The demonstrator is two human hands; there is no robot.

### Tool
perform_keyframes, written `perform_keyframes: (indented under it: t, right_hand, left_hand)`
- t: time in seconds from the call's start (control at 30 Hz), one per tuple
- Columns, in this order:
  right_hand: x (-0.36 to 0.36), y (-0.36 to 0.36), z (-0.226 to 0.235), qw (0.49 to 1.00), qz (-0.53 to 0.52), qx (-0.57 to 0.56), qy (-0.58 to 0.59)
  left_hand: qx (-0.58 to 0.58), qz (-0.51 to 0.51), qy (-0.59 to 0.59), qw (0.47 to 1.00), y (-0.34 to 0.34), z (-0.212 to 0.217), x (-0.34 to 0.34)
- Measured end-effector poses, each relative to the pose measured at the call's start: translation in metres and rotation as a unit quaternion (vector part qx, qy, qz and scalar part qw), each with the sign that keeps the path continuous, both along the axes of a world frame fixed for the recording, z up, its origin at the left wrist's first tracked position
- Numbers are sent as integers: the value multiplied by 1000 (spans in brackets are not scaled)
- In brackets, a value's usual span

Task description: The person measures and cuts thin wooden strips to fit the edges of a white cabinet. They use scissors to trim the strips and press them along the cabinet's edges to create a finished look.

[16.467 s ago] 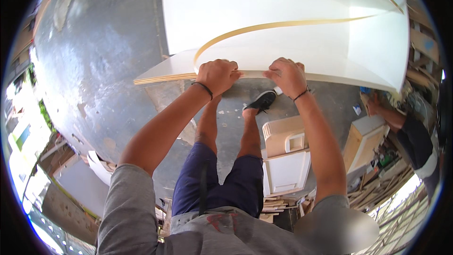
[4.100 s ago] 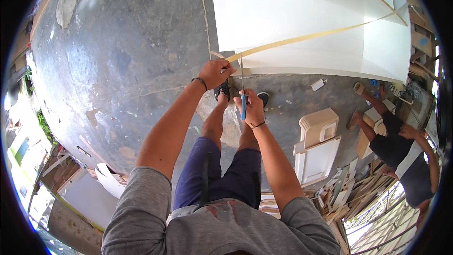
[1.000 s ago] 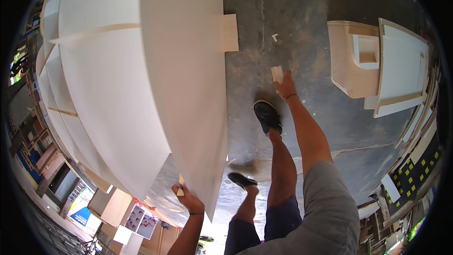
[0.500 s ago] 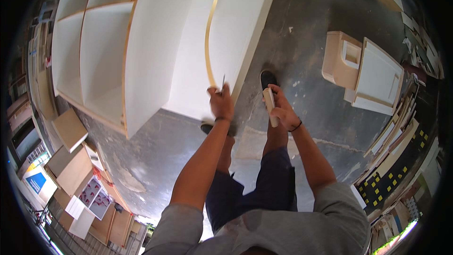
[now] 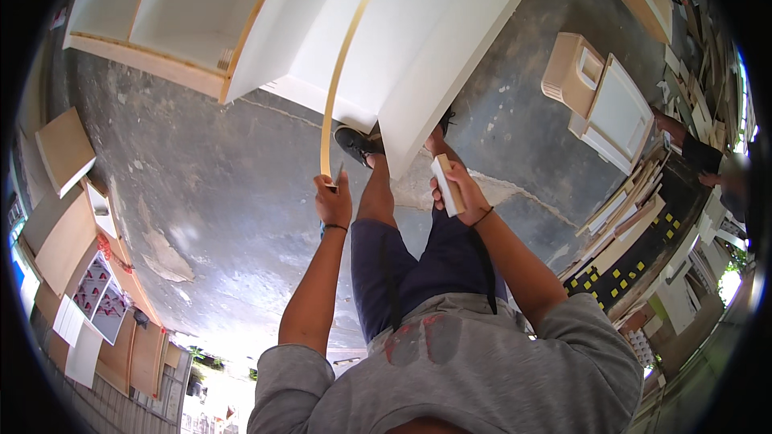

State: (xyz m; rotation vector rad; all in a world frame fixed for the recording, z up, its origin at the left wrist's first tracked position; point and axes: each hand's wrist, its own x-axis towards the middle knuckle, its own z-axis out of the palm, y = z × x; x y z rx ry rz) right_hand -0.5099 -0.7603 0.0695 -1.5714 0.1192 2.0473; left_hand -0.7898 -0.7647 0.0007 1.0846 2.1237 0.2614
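Concrete workshop floor (image 5: 201,217): left hand (image 5: 333,201) pinches loose edge-banding strip (image 5: 342,64) trailing off white cabinet (image 5: 386,32), right hand (image 5: 458,189) grips wooden block (image 5: 447,185); looks mid-banding, next needs pressing strip down.

The person wears a grey short-sleeved T-shirt (image 5: 474,362), its sleeves ending above the elbows, with a faded reddish print (image 5: 422,337) across the chest. Below it are dark navy shorts (image 5: 426,265) reaching about to the knees, with a thin dark drawstring (image 5: 392,289) hanging down the front. Both forearms and lower legs are bare. A thin dark band (image 5: 335,227) circles the left wrist, and a similar dark cord bracelet (image 5: 482,216) circles the right wrist. On the feet are dark grey, near-black low sneakers; the left shoe (image 5: 358,143) shows plainly, while the right shoe (image 5: 445,119) is mostly hidden.
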Motion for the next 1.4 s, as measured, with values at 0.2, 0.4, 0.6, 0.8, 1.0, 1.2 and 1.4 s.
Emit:
perform_keyframes:
  t: [0.2, 0.4, 0.6, 0.8, 1.0, 1.2, 1.4]
  right_hand:
    - [-65, -30, -20, 860, 321, 95, -386]
    - [-133, -28, -34, 832, 293, 59, -468]
    - [-151, -17, -39, 801, 289, -4, -525]
    - [-130, -3, -46, 780, 302, 8, -548]
    - [-110, 19, -45, 788, 308, -12, -533]
    - [-71, 63, -54, 768, 307, -6, -561]
    - [-29, 113, -52, 780, 255, -23, -571]
  left_hand:
    - [-80, 7, -47, 996, -81, 9, 0]
    - [-56, 13, -106, 993, -90, 11, 8]
    - [-52, 52, -129, 989, -77, 11, 3]
    - [-9, 58, -140, 988, -60, 15, -1]
    - [-9, 104, -168, 980, -43, 18, 1]
    - [17, 94, -150, 984, -44, 15, 10]
    - [40, 82, -129, 987, -33, 16, 23]
